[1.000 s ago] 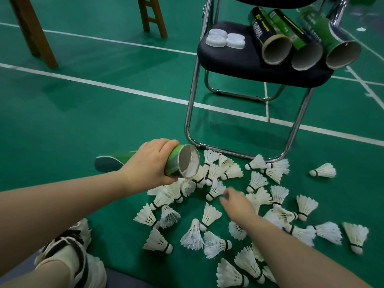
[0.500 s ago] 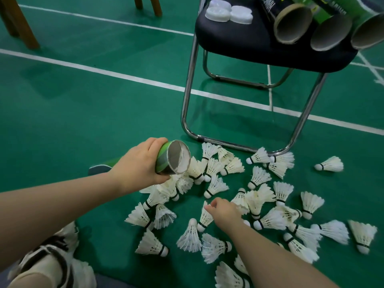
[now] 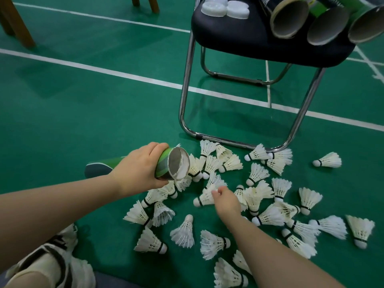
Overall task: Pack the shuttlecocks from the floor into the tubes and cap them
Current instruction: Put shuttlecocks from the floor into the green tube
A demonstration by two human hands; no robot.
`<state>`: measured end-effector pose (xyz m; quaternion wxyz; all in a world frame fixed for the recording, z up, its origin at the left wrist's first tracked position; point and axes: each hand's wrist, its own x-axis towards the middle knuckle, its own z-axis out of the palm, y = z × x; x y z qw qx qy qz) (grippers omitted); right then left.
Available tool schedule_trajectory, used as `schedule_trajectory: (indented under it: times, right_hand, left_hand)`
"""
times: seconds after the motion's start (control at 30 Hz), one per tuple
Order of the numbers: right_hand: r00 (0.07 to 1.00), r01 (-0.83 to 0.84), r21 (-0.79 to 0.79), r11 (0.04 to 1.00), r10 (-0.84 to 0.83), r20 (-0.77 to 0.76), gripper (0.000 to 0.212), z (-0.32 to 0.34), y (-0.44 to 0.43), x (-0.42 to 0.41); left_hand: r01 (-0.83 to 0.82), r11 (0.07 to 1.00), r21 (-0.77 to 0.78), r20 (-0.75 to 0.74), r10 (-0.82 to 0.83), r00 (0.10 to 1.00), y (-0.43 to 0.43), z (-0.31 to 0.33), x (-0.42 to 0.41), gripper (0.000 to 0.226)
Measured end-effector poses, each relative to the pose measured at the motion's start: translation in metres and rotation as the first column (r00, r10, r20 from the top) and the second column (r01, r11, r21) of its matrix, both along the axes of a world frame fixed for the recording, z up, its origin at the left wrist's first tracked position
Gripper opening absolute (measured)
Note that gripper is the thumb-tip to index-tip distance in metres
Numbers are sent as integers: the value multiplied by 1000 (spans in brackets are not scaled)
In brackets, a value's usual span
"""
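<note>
— Where's the shuttlecock?

— The right hand [image 3: 225, 201] pinches a shuttlecock [image 3: 204, 197] by its feathers, cork pointing left, just below the tube's mouth.

— And the tube?

— The left hand [image 3: 139, 170] is wrapped around the green tube [image 3: 166, 165] (mouth facing the pile [image 3: 270, 204]).

— Anything unclear?

— The right fingertips hide under the knuckles; the chair's [image 3: 239, 36] three open tubes [image 3: 288, 17] are cropped.

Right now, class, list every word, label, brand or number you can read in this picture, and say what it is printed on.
Black tube on the chair: white lettering, cut off by the picture's edge and blurred; not readable.
Green tubes on the chair: yellow and dark label marks, too blurred to read.
Green tube in the left hand: pattern only, no readable text.
White caps, shuttlecocks, floor: no text visible.
</note>
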<state>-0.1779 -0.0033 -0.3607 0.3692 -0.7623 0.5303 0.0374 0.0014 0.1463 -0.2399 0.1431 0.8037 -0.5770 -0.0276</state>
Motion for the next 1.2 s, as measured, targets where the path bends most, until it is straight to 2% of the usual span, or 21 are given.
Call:
schedule_trajectory:
  times: [0.07,0.17,0.23,0.33,0.47,0.57,0.67,0.73,0.83,0.93,1.0,1.03,1.07,1.13,1.2]
  right_hand:
    - [963,146,34,989,-150,221,18,15,-4,5]
    - [831,242,116,963,-267,487,21,50,-14,15]
    - [745,277,71,958,-261,614,23,79,-19,21]
    - [668,247,-88,965,-104,737,23,119,-12,28]
    - [698,170,-304,937,103,709,22,135,10,32]
    - [753,75,-297,952,141,642,17,128,23,33]
    - [745,-19,-124,992,96,660,14,122,28,31]
    - [726,-106,14,994,67,684,24,120,29,28]
    - [753,-293,71,954,184,632,38,115,25,26]
    - [778,-546,166,821,423,465,37,112,13,29]
    - [747,-649,310,695,504,434,35,109,8,32]
    - [743,-659,362,659,495,450,36,104,9,34]
    - [751,-646,380,662,460,474,40,99,11,36]
    - [789,-555,374,743,329,519,41,89,16,43]
    - [808,-419,364,832,159,567,30,89,19,48]
  left_hand:
    - [10,1000,27,-2,-10,1000,2,-2,0,77]
    - [10,994,107,-18,-9,1000,2,-7,-2,77]
    - [1,988,155,-17,1,1000,-2,-9,-4,75]
    - [-10,985,174,-22,14,1000,-13,-9,-11,73]
    - [-17,987,162,8,16,1000,-33,-10,-19,77]
    - [-33,989,143,23,30,999,-44,-13,-25,79]
    - [-47,993,104,34,43,998,-46,-13,-26,78]
    - [-65,995,77,29,63,998,-47,-10,-23,77]
    - [-57,996,66,41,54,998,-46,-9,-22,75]
    - [-7,995,103,92,-3,996,-41,-15,-21,75]
    - [110,980,165,156,-136,978,-37,-22,-23,77]
    - [150,970,193,181,-186,966,-35,-27,-23,78]
    - [162,965,207,191,-202,961,-34,-30,-24,79]
    - [147,962,228,175,-189,966,-34,-35,-22,79]
    - [87,975,204,146,-118,982,-35,-33,-15,76]
